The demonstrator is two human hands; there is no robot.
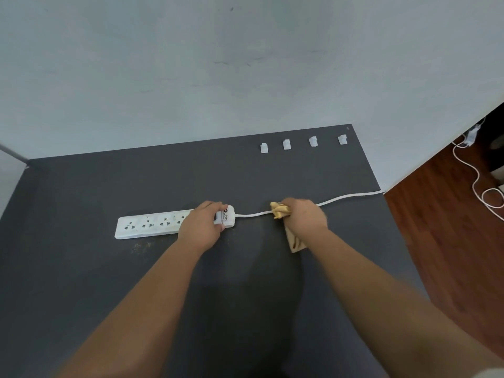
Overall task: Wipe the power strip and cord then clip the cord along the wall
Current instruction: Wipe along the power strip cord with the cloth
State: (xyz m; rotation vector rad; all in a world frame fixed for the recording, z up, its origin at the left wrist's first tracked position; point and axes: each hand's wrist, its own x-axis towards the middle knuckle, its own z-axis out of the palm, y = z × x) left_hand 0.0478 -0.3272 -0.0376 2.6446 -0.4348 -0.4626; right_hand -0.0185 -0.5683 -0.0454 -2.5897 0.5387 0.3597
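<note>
Your left hand (203,226) has its grip curled over the cord end of the power strip (152,223) on the dark bench (81,268). Your right hand (305,216) grips a yellow cloth (279,210) around the white cord (346,197). Farther back, four clips (300,143) line the bench's edge by the wall (191,64).

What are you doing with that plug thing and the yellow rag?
A person is cleaning a white power strip on a dark table. The left hand grips the strip's cord end to steady it. The right hand grips a yellow cloth wrapped round the white cord, wiping it. The cord runs off the table's right edge. Four white cord clips sit in a row near the wall, with no cord in them yet.
</note>
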